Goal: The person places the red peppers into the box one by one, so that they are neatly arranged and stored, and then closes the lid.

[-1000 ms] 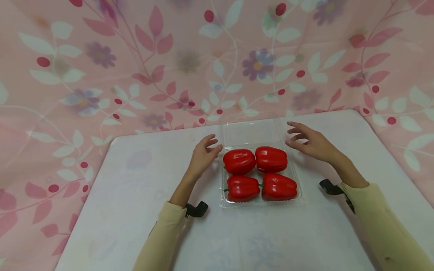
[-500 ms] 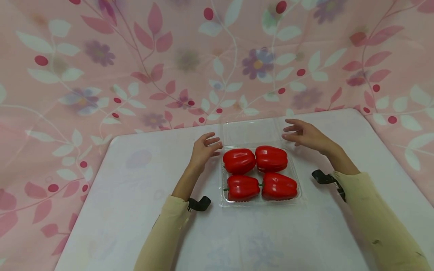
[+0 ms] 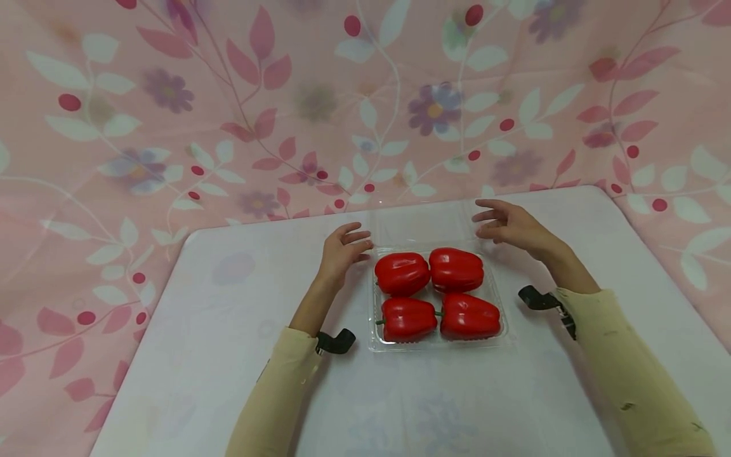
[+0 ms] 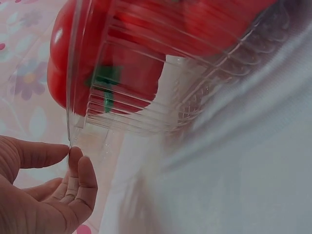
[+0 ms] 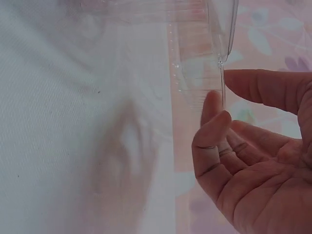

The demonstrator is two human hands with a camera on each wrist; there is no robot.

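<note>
A clear plastic clamshell container (image 3: 442,346) lies on the table with several red bell peppers (image 3: 469,316) in its base. Its see-through lid (image 3: 422,223) is folded open at the far side. My left hand (image 3: 338,256) is at the back left corner, and in the left wrist view its thumb and fingertip pinch a thin clear edge near the hinge. At the far right, my right hand (image 3: 516,230) pinches the thin lid edge between thumb and index finger (image 5: 212,108), as the right wrist view shows. The lid's exact outline is hard to see.
White cloth covers the table (image 3: 240,330). Behind it hangs a pink floral curtain (image 3: 320,114), close to the lid. A black wrist mount (image 3: 337,341) sits under each forearm, beside the beige sleeves (image 3: 280,387).
The right hand has moved left and slightly away to the lid's edge. My left hand has shifted slightly forward. The container and peppers stay in place.
</note>
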